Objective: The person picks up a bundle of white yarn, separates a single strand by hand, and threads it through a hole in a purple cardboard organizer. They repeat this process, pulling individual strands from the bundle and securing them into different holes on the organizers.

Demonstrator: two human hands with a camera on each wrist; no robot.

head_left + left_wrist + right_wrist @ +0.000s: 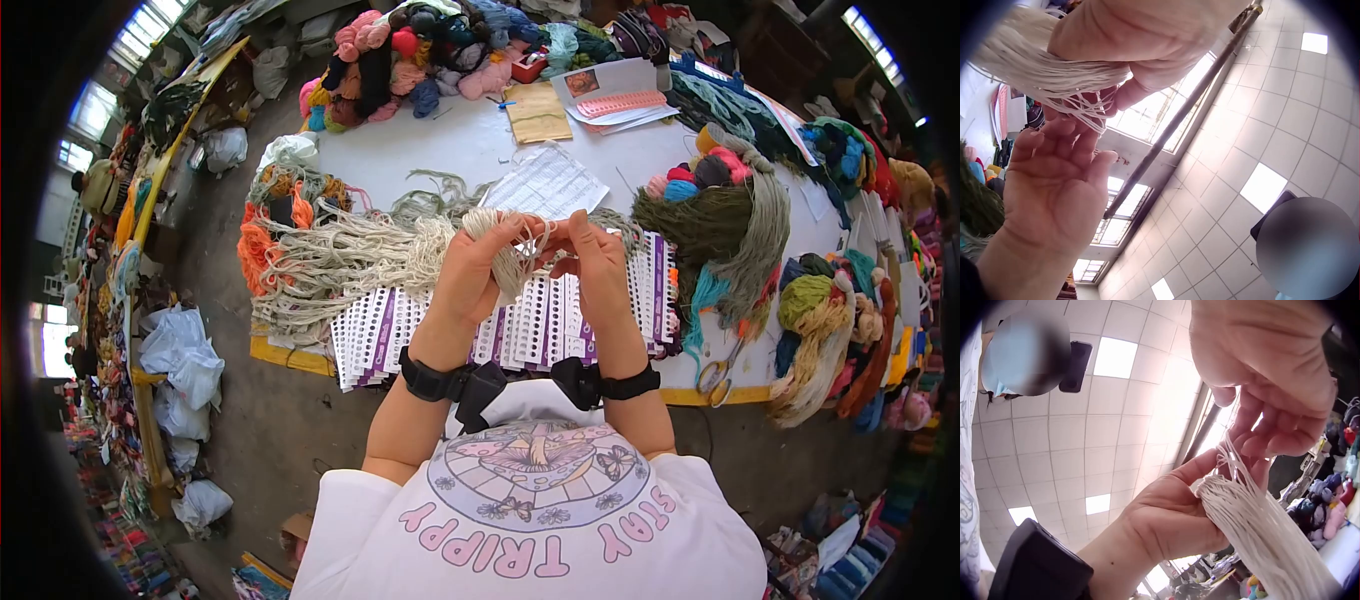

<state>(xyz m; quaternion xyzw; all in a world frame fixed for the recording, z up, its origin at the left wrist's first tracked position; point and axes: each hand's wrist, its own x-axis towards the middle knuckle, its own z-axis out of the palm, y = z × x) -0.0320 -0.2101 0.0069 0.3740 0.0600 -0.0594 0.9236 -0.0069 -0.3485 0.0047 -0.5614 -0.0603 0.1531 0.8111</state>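
My left hand (pixel 465 270) grips a cream yarn skein (pixel 512 265) over the table, its thumb lying across the bundle. Thin looped strands stick out at the skein's end, as the right wrist view shows the yarn (pixel 1254 525) close up. With curled fingertips my right hand (pixel 600 275) holds some of these loops, close beside the left fingers. The left wrist view shows the right palm (pixel 1054 209) turned up below the strands (pixel 1088 103). Below the hands lie white punched cards (pixel 375 340) with purple labels, and a heap of cream yarn (pixel 370 245) spreads to the left.
A printed sheet (pixel 548 186) lies beyond the hands, with a tan envelope (pixel 538 112) behind it. Coloured yarn balls (pixel 400 70) are piled at the back. Olive and grey hanks (pixel 715 225) lie at the right, with scissors (pixel 720 375) near the front edge.
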